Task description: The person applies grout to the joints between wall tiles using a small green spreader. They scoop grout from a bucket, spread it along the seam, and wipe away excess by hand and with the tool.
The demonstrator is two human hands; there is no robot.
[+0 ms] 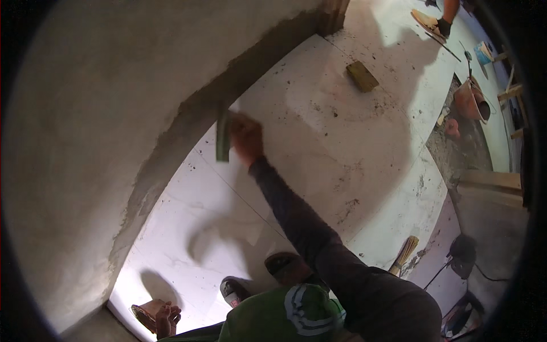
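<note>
My right arm reaches forward over the floor, and my right hand (248,137) is closed on a flat green float (223,137), seen nearly edge-on. The float is up against the lower part of the grey wall (114,91), by a darker, damp-looking band (188,117) along its foot. Low at the left, my left hand (165,319) has its fingers curled at a brown container (149,310) with a round rim. The container appears raised, with its shadow on the floor beside it. What lies inside it cannot be made out.
Large pale tiles (296,188) with dirt crumbs cover the floor. A yellow-brown block (362,76) lies ahead, a straw brush (404,255) near my right. An orange bucket (468,101) stands right. Farther off, another person's dark-gloved hand (444,27) is at a tan flat thing (426,21).
</note>
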